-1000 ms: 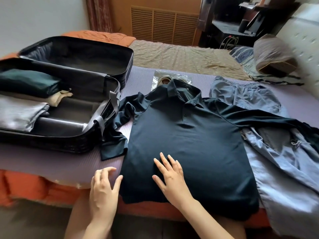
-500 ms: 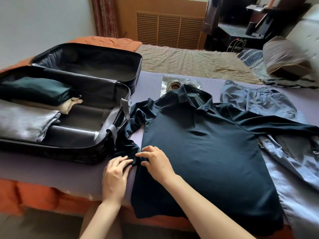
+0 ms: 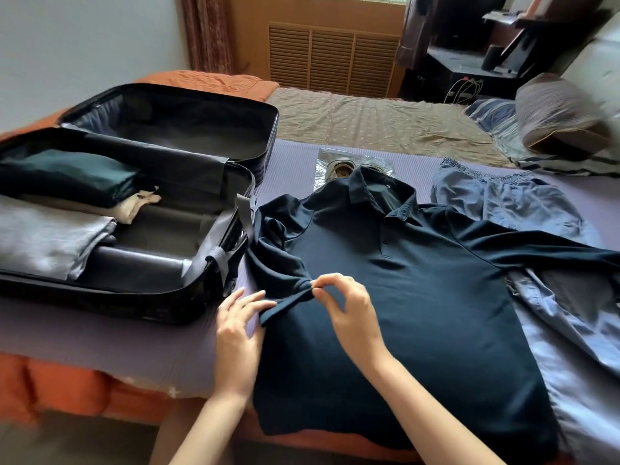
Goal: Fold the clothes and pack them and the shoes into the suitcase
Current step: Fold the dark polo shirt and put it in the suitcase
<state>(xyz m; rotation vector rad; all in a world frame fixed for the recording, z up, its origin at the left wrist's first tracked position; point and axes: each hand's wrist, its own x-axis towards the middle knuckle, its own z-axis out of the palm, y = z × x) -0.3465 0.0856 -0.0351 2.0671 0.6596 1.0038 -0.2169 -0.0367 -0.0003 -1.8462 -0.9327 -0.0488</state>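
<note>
Since half a sec ago both hands are sitting higher & further onto the shirt. The cuff (image 3: 288,302), then down beside the suitcase edge, is now being carried over the front of the polo shirt (image 3: 419,313).

R hand (image 3: 349,307) is pinching the cuff's upper corner btwn thumb & forefinger, w/ the other fingers arching clear, prob. so the fabric isn't bunching. L hand (image 3: 238,327) is lying w/ fingers nearly straight against the cuff's lower end, steadying rather than gripping; no plain curl round the cloth. Holding both ends is keeping the cuff edge taut, so the sleeve (image 3: 278,260) is folding in flat, not as a twist.

Shirt is lying face up, collar away from the person, on the purple mat (image 3: 100,337), just beside the open suitcase (image 3: 151,303), handy for a short transfer once folded. Its other sleeve is stretching out to the right over a pale blue garment (image 3: 570,380) & isn't folded yet. Blue shorts (image 3: 496,199) are lying flat beyond, waiting. Shoes (image 3: 342,167) in a clear bag (image 3: 379,162) are sitting just past the collar, partly hidden by it, not packed.

In the suitcase's near half a dark green bundle (image 3: 67,176), a cream piece (image 3: 137,203) & a grey folded item (image 3: 43,236) are already sitting at the left, leaving the right side free. My read: approx mid-task, w/ the first sleeve fold as the step in hand.
</note>
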